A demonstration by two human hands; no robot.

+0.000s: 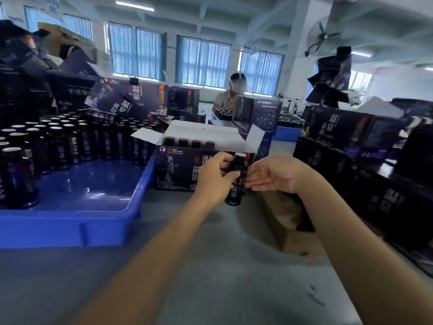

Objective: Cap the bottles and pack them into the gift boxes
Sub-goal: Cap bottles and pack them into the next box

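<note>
Table [210, 266] — tray [70, 228], bottles [58, 141], perhaps cardboard [281, 214]

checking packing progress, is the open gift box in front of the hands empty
No, the open gift box holds a row of dark bottle tops, visible just below its raised white flaps.

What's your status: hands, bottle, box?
Left hand grips bottle, in front of open gift box. Right hand open, fingertips at the bottle. Row of bottles inside box; path in looks unobstructed.
</note>
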